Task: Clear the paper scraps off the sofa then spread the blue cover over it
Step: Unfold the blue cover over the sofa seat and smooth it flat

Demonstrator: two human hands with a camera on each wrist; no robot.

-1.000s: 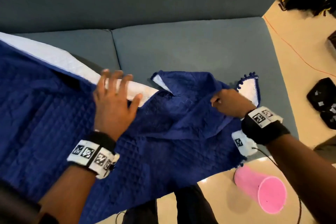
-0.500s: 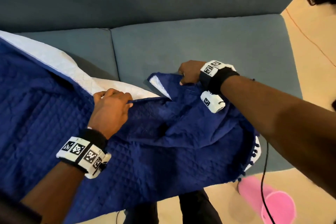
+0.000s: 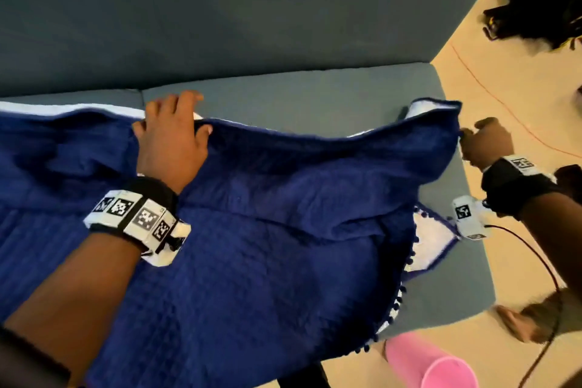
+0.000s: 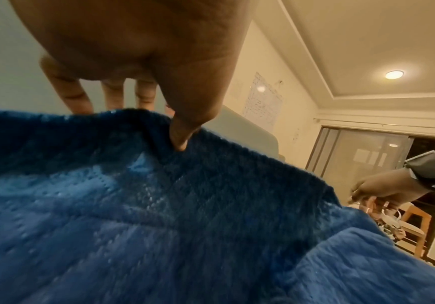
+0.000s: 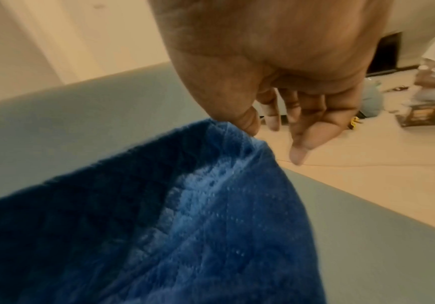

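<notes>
The blue quilted cover [image 3: 267, 230] lies over the grey-blue sofa seat [image 3: 315, 104], with its white underside showing along the far edge and at the lower right corner. My left hand [image 3: 170, 132] holds the cover's far edge near the seam between the cushions: the thumb [image 4: 180, 139] lies on top and the fingers reach behind the edge. At the sofa's right end, my right hand [image 3: 485, 142] pinches the cover's far right corner [image 5: 237, 139], which is lifted and drawn taut. I see no paper scraps.
A pink bin [image 3: 441, 365] lies on the floor by the sofa's front right corner. Black gear [image 3: 541, 3] sits on the floor at the far right. A black cable [image 3: 535, 261] hangs from my right wrist. The sofa backrest [image 3: 220, 9] rises behind the seat.
My right hand has carried the cover's corner from the middle of the seat out to the sofa's right end, unfolding it. My left hand has moved up onto the far edge.
</notes>
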